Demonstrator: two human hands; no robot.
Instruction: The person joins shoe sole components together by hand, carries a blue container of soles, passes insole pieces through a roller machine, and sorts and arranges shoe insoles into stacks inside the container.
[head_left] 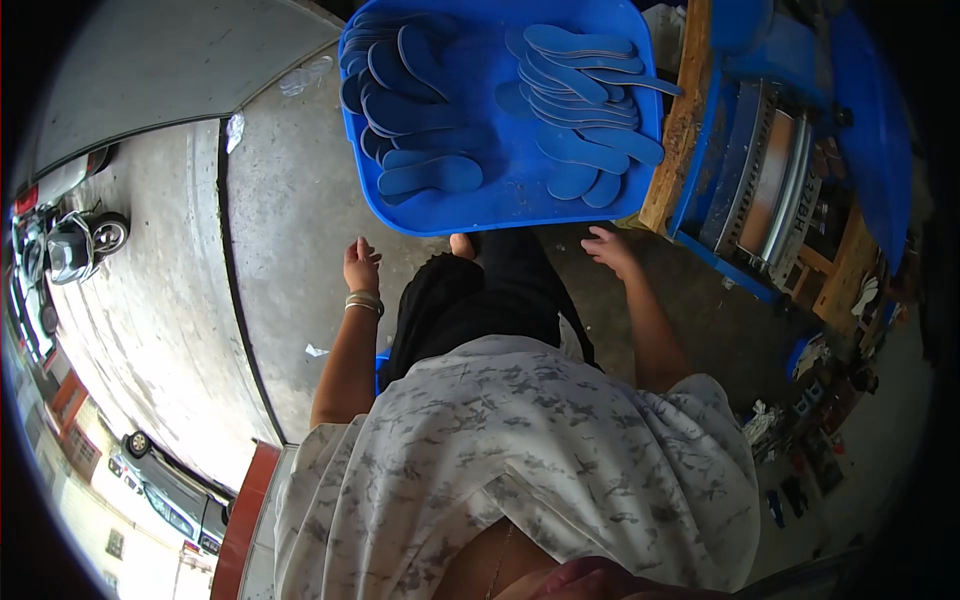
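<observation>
My left hand (362, 266) hangs below the left part of a blue tray (505, 205), with bracelets at the wrist. Its fingers are loosely curled and apart, with nothing in them. On the other side, my right hand (610, 250) is held near the tray's lower right corner, fingers spread and holding nothing. Neither hand touches the tray. Inside it lie two groups of blue insoles: one overlapping group (430, 175) on the left, another (575, 110) on the right. One insole on the right sticks out over the tray's rim.
A blue machine with a metal roller (790, 200) stands at the right beside a wooden edge (685, 115). A motorcycle (75, 245) and a car (165, 495) are at the left. Small blue containers and tools lie at the lower right.
</observation>
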